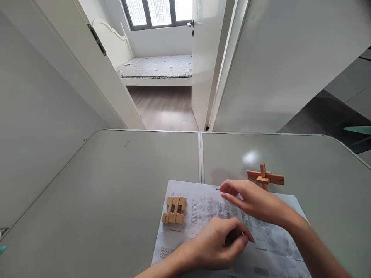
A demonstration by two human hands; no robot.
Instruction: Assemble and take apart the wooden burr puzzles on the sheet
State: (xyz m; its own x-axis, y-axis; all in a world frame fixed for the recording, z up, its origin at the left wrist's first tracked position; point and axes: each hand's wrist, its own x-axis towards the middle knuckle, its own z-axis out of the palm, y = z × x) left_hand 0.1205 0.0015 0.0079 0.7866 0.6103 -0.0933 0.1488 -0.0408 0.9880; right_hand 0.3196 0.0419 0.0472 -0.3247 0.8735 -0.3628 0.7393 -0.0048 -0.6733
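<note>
A printed instruction sheet [203,208] lies on the grey table [101,185] in front of me. On its upper left rests a flat cluster of interlocked wooden puzzle pieces [174,210]. A wooden cross-shaped puzzle assembly [265,177] stands upright just beyond the sheet's far right corner. My right hand [255,202] hovers over the sheet near the cross, fingers stretched out toward the left, holding nothing. My left hand [218,247] rests on the sheet's lower middle with its fingers curled inward; what is under them is hidden.
The table has a seam [200,154] down its middle and rounded far corners. Beyond it an open doorway shows a room with a bed [158,67] and wooden floor. White walls stand close on both sides. A green object [358,129] pokes in at the right edge.
</note>
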